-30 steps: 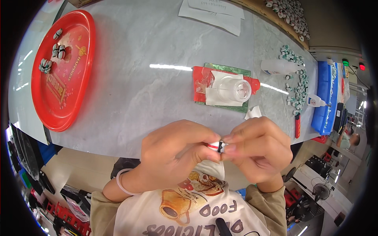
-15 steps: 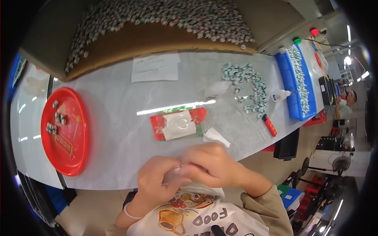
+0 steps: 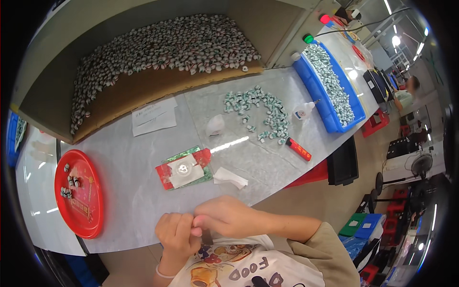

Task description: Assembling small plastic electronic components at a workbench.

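Close to the shirt (image 3: pixel 287 268), left hand (image 3: pixel 176 235) and right hand (image 3: pixel 228 218) touch, fingers (image 3: pixel 181 226) curled; can't tell what they pinch, if anything. Beyond on tabletop (image 3: pixel 126 201): white paper (image 3: pixel 230 178) nearer right hand, long axis left-right, slightly tilted; clear container (image 3: pixel 184 168) farther, leftward.

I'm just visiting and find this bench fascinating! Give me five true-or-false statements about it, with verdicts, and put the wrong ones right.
1. The left hand and right hand are brought together. True.
2. The red oval tray is on the person's right. False: it is on the person's left.
3. The long blue bin holds many small pieces. True.
4. The slim red object lies inside the blue bin. False: it lies on the grey table, beside a loose pile.
5. A white paper scrap lies right of the red and green pad. True.
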`<state>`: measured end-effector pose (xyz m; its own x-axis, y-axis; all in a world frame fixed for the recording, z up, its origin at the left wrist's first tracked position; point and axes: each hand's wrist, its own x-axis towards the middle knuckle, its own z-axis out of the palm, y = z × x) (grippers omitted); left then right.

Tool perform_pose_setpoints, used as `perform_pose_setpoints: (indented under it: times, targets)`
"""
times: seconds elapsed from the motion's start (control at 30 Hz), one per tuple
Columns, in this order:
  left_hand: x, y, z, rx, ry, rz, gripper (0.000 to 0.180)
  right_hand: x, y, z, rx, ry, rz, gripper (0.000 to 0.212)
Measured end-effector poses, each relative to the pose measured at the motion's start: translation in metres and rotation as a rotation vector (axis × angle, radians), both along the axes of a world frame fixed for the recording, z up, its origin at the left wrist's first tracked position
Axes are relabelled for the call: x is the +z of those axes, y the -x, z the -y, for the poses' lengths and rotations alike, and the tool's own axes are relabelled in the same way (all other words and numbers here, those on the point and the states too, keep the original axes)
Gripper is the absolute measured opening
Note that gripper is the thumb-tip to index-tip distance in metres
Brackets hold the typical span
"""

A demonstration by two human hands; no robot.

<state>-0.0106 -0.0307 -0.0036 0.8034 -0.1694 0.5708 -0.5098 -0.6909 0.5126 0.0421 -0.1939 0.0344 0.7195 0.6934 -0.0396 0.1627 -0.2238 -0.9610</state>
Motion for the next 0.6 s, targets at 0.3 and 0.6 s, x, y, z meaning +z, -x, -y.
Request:
perform_pose_setpoints:
  times: [0.3,0.6]
  targets:
    - [0.005,0.002,0.003,0.031,0.243,-0.193,0.052,-0.021,0.013,-0.011,-0.110,-0.140,0.135,0.027]
    - [-0.005,0.007,-0.001,0.156,0.441,-0.398,0.057,-0.027,0.018,-0.020,-0.282,-0.182,0.304,0.029]
